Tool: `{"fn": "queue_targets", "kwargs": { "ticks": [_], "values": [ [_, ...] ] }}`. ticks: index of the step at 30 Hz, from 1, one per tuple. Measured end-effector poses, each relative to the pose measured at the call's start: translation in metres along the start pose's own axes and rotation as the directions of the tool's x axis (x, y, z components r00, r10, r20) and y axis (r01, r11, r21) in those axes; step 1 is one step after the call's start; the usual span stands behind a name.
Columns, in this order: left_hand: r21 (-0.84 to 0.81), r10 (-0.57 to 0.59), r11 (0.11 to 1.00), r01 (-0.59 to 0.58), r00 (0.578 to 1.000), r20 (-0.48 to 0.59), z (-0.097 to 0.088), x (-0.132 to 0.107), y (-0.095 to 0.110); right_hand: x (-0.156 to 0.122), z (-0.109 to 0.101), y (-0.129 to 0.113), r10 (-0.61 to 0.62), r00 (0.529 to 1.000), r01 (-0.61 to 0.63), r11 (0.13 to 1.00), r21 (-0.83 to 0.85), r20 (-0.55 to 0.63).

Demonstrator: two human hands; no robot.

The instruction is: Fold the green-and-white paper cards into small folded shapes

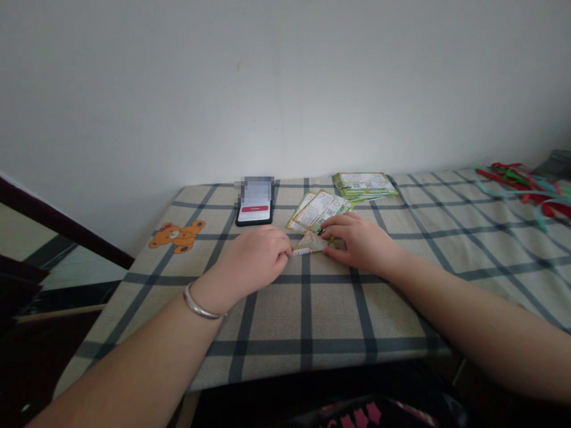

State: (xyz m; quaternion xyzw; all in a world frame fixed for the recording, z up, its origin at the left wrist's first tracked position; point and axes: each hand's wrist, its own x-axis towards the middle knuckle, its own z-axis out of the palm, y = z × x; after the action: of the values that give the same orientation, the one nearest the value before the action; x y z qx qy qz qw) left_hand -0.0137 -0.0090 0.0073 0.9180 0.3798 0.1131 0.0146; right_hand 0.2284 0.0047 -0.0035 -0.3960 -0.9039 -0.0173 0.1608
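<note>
Left hand (256,255) and right hand (361,244) pinch shut on folded card (311,242); phone (255,202) at 11, stack (363,184) at 1.

Counted two hands: left hand (256,252), right hand (361,244). One folded card (310,242) lay between them. Loose cards (319,209): three showed, possibly more underneath. One card stack (363,184), sheets uncountable. One phone (255,202), one bracelet (198,306), one bear print (177,235). Ribbons (526,181) were one tangle, number unclear.

Small, seemingly folded card (311,242) on tablecloth
</note>
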Motion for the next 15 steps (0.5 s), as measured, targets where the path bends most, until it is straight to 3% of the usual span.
{"fn": "queue_targets", "kwargs": {
  "ticks": [5, 15],
  "values": [
    [-0.007, -0.098, 0.995, 0.097, 0.992, -0.076, 0.008, 0.001, 0.006, 0.0, 0.005, 0.002, 0.008, 0.999, -0.004, 0.996, 0.088, -0.05],
    [0.017, 0.006, 1.0, -0.004, 0.995, -0.102, 0.014, 0.002, 0.002, 0.001, 0.006, 0.002, -0.009, 0.998, 0.019, 0.99, 0.14, -0.066]
  ]
}}
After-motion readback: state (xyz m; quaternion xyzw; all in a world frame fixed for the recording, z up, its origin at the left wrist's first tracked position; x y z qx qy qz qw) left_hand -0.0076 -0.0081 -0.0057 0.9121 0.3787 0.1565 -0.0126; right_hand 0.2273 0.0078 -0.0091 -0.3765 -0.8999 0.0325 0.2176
